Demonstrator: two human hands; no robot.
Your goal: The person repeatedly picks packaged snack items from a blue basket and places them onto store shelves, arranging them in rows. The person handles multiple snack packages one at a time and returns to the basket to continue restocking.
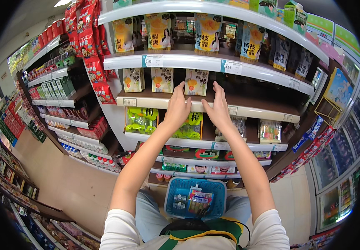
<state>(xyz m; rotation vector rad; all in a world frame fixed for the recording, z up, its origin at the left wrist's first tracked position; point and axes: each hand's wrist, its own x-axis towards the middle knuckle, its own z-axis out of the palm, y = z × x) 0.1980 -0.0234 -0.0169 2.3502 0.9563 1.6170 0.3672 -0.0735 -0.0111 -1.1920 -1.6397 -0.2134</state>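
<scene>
A white pouch with an orange fruit picture stands upright on the middle shelf, between my two hands. My left hand is open, fingers stretched up along the pouch's left edge; whether they touch it I cannot tell. On the other side my right hand is also open, its fingertips a little apart from the pouch. Two similar stacks stand to the left, a white pouch and another white pouch at the shelf's end. Both hands hover by the pale shelf edge.
Below my hands are green snack bags and a clear bag of sweets. Yellow drink pouches fill the shelf above. A blue basket with several packets sits at my lap. Red bags hang left; a glass-door cooler stands right.
</scene>
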